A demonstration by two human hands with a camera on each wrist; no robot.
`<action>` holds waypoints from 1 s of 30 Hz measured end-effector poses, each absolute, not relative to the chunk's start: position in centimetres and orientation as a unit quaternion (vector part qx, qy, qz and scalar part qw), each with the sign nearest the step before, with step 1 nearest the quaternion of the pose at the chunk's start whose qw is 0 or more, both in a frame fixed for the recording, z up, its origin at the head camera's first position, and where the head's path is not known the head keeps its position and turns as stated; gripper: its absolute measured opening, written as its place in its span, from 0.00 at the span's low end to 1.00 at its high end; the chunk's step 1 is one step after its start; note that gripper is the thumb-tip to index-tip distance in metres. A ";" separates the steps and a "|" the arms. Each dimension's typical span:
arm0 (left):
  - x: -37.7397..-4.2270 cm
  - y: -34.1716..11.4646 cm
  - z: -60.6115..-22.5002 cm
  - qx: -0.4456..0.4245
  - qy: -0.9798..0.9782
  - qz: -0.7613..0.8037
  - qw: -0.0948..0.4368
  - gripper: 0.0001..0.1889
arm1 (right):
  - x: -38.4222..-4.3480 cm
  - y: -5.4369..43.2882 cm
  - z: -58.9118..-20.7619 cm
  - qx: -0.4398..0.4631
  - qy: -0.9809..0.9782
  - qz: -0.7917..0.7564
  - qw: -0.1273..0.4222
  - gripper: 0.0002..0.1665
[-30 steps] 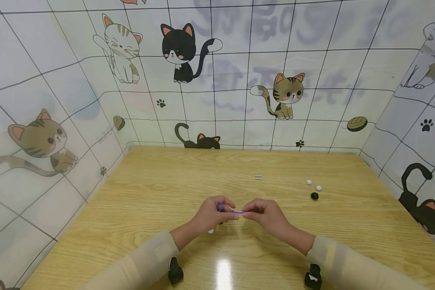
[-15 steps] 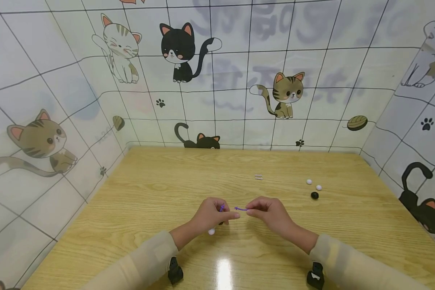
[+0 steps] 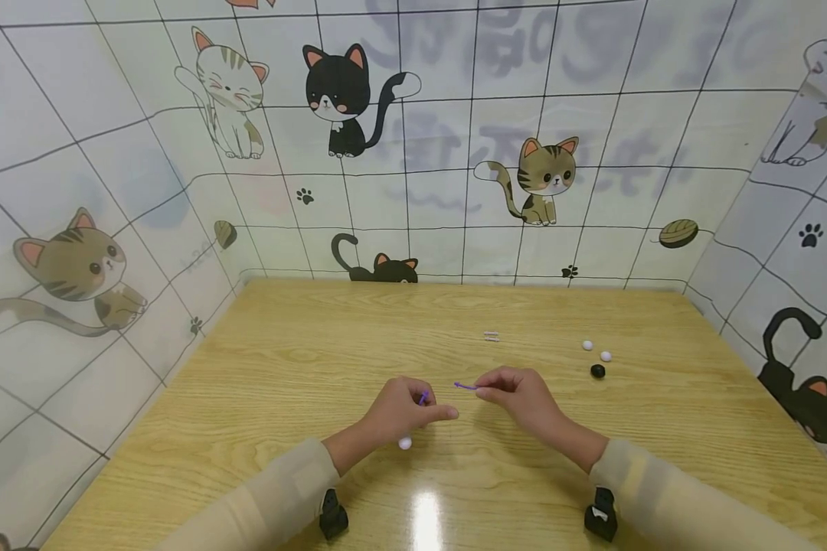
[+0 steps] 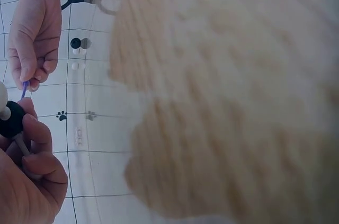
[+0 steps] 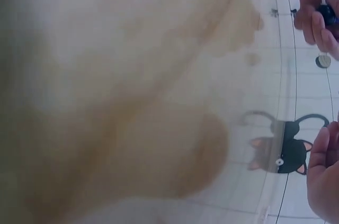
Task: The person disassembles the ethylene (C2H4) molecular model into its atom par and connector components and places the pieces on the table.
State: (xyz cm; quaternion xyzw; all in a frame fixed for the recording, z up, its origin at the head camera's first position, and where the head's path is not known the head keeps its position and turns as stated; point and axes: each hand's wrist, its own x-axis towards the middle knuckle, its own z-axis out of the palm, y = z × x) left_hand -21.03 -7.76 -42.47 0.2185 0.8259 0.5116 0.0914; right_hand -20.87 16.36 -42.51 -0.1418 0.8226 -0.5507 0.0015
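My left hand point(image 3: 400, 409) curls its fingers around a ball-and-stick model, its thumb stretched out to the right. The left wrist view shows the model's black ball point(image 4: 11, 121) with pale sticks, and a white ball point(image 3: 405, 443) hangs below the hand in the head view. A purple connector point(image 3: 423, 399) shows at the left fingers. Across a small gap, my right hand point(image 3: 520, 394) pinches another thin purple connector point(image 3: 465, 386) between thumb and fingertips, its free end pointing left. The black ball is hidden behind the left hand in the head view.
Two loose white balls point(image 3: 606, 357) and a black ball point(image 3: 597, 371) lie on the wooden table point(image 3: 317, 329) at the right. Small pale sticks point(image 3: 491, 337) lie farther back, near the middle. Cat-patterned sheets point(image 3: 441, 191) enclose the table at the back and sides.
The right hand has drawn away to the right and slightly back with its purple connector, which earlier reached the left fingers. The left hand has barely moved, its thumb now apart from the connector.
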 end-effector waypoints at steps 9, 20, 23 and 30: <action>-21.1 -7.7 -42.7 0.222 0.838 0.489 0.096 0.19 | -24.2 17.8 -42.3 -0.099 0.851 -0.516 0.010 0.09; -21.2 -7.9 -42.8 0.244 0.833 0.482 0.118 0.14 | -27.0 18.9 -42.5 -0.073 0.861 -0.501 0.034 0.13; -21.2 -8.0 -42.7 0.252 0.825 0.488 0.132 0.12 | -27.4 18.8 -42.8 -0.067 0.866 -0.494 0.041 0.11; -21.3 -8.0 -42.7 0.254 0.830 0.474 0.148 0.08 | -28.2 18.4 -43.8 -0.055 0.876 -0.477 0.055 0.08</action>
